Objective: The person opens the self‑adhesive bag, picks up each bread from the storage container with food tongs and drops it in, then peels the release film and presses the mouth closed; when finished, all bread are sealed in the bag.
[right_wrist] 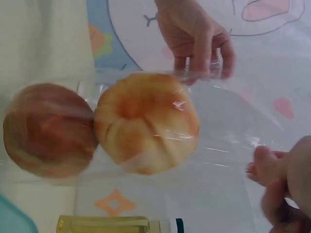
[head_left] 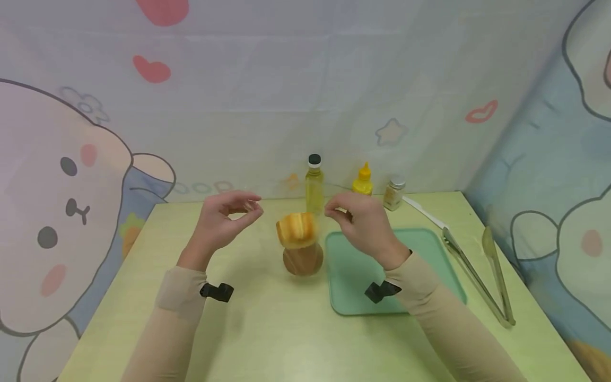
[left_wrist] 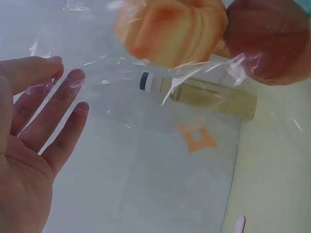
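A clear plastic bag (right_wrist: 218,131) hangs between my two hands, upright and nearly invisible in the head view. Inside it are a golden, ridged bread bun (head_left: 297,230) and, below that, a round brown bun (head_left: 303,260). My left hand (head_left: 224,217) pinches one side of the bag's upper part between thumb and fingers. On the opposite side my right hand (head_left: 360,220) pinches the film in the same way. Both buns show through the shiny film in the wrist views, pressed close against each other.
Behind the bag stands an oil bottle (head_left: 314,188) with a dark cap. To its right are a yellow squeeze bottle (head_left: 363,181), a small jar (head_left: 394,193) and a white-handled utensil (head_left: 425,212). A green tray (head_left: 353,306) lies under my right forearm, with metal tongs (head_left: 477,281) beyond it.
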`<control>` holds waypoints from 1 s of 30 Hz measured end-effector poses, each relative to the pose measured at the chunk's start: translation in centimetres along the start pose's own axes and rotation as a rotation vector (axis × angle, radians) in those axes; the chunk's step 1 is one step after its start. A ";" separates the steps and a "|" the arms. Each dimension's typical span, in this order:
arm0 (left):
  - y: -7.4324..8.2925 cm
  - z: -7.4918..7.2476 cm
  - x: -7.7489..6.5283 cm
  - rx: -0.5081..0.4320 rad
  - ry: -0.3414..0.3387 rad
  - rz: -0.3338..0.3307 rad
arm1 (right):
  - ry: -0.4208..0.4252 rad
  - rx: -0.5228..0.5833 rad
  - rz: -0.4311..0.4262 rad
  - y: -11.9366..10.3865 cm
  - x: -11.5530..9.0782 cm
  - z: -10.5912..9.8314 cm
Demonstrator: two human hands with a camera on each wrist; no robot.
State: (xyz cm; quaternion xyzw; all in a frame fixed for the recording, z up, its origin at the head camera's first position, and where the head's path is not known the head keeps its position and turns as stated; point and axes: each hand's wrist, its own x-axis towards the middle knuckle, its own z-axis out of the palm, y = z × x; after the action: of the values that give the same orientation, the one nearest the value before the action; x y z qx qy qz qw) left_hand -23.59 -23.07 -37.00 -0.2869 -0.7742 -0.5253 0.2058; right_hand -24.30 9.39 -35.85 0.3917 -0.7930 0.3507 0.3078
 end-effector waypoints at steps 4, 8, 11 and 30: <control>0.1 0.0 -0.5 -0.054 0.028 0.003 | 0.052 0.005 -0.022 -0.2 0.4 -0.3; 0.3 0.2 -0.9 -0.153 0.066 0.004 | 0.057 0.067 0.034 -0.1 0.4 -0.5; 0.4 0.4 -1.2 -0.221 0.076 -0.004 | 0.020 0.144 0.114 0.4 0.2 -0.5; 0.9 0.9 -2.1 -0.449 0.141 -0.054 | -0.043 0.805 0.613 1.4 0.2 0.0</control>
State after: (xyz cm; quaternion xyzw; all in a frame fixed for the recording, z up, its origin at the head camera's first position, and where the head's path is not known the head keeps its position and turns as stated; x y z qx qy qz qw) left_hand -21.45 -22.47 -37.98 -0.2675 -0.6292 -0.7082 0.1763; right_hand -25.54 9.97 -36.13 0.2355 -0.6796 0.6947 -0.0014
